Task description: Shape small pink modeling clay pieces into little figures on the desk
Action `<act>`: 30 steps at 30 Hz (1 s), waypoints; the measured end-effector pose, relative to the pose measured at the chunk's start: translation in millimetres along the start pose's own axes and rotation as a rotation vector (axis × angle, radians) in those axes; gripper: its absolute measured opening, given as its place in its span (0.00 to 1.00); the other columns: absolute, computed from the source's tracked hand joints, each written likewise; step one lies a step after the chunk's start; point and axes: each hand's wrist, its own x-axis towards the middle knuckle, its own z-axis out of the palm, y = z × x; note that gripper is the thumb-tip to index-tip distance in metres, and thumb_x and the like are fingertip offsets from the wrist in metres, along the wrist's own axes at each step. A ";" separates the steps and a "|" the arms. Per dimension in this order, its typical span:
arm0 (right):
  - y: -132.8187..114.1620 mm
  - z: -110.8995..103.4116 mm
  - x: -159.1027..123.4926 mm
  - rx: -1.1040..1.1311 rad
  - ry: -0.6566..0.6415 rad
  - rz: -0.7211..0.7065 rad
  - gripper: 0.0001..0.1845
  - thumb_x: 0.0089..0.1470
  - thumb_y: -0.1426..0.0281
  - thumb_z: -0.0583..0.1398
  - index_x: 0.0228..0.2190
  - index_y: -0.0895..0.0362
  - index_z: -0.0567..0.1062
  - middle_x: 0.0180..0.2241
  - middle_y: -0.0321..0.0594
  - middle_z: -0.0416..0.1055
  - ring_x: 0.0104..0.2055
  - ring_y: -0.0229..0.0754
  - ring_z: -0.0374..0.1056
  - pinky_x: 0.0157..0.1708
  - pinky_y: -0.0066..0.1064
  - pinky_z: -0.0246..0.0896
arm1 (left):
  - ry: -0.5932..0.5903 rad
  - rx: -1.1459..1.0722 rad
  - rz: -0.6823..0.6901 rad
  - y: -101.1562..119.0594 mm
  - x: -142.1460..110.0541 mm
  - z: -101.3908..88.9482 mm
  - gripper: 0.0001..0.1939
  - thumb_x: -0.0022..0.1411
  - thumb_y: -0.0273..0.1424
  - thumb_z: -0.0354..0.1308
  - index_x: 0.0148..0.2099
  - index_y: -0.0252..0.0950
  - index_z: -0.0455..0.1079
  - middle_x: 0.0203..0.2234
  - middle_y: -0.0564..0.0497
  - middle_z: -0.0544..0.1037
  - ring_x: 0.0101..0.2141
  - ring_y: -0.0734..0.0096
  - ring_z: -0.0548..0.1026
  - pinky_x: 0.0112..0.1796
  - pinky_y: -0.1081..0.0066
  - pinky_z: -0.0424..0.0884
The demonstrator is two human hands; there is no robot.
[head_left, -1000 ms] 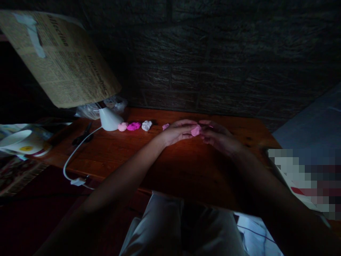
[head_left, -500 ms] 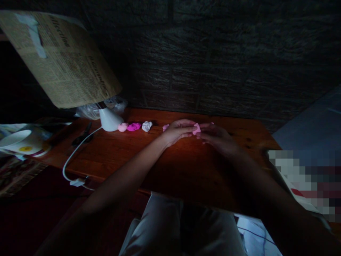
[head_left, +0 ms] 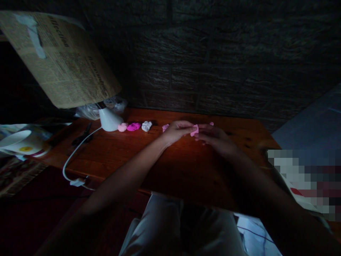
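Over the wooden table, a small pink lump of modelling clay is pinched between both hands. My left hand grips it from the left with thumb and fingers closed. From the right, the fingertips of my right hand press on the same lump. Partly behind my left wrist lies another pink clay piece. A tiny pink bit shows just beyond my right hand. Farther left sit a white clay lump, a magenta clay lump and a pale pink clay lump in a row.
A lamp with a newspaper-covered shade and white base stands at the left, its cord drooping over the table edge. Black scissors and a paper cup lie beyond it. A dark brick wall rises behind.
The pink clay in my fingers has turned and looks flatter, its shape altered. My right-hand fingers have shifted slightly, uncovering more of the tiny pink bit behind them.
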 end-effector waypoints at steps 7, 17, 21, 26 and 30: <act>4.8 -4.0 2.4 0.038 0.079 0.067 0.24 0.45 0.57 0.73 0.43 0.54 0.83 0.38 0.43 0.82 0.35 0.40 0.75 0.29 0.29 0.66 | -0.055 0.040 -0.020 1.7 -1.7 -1.1 0.17 0.52 0.38 0.73 0.43 0.35 0.82 0.33 0.50 0.83 0.30 0.76 0.74 0.36 0.71 0.68; 5.6 -5.9 1.2 0.129 0.070 0.114 0.23 0.45 0.57 0.73 0.41 0.54 0.83 0.40 0.44 0.82 0.37 0.42 0.78 0.30 0.29 0.68 | -0.028 0.055 0.020 -0.9 -0.5 -1.1 0.17 0.51 0.35 0.74 0.42 0.33 0.80 0.43 0.44 0.85 0.47 0.61 0.81 0.54 0.57 0.72; 4.4 -4.2 1.7 0.177 0.087 0.135 0.21 0.46 0.56 0.73 0.39 0.54 0.83 0.41 0.45 0.82 0.37 0.42 0.78 0.31 0.29 0.69 | -0.028 0.055 0.036 -3.2 0.8 -1.0 0.17 0.51 0.35 0.74 0.42 0.33 0.80 0.42 0.45 0.85 0.46 0.62 0.81 0.54 0.57 0.73; 4.2 -2.1 1.2 0.095 0.073 0.125 0.21 0.46 0.56 0.73 0.40 0.53 0.84 0.41 0.44 0.82 0.37 0.40 0.77 0.31 0.28 0.68 | 0.024 0.007 -0.010 -8.3 1.9 -1.6 0.13 0.52 0.30 0.73 0.40 0.32 0.78 0.36 0.47 0.85 0.39 0.68 0.82 0.50 0.60 0.74; 4.2 -1.7 1.6 0.048 0.081 0.116 0.22 0.46 0.55 0.73 0.41 0.52 0.85 0.41 0.43 0.82 0.36 0.39 0.76 0.29 0.27 0.67 | 0.074 0.008 -0.020 -8.6 1.3 -0.6 0.15 0.50 0.30 0.74 0.40 0.32 0.77 0.34 0.48 0.84 0.37 0.69 0.81 0.48 0.61 0.74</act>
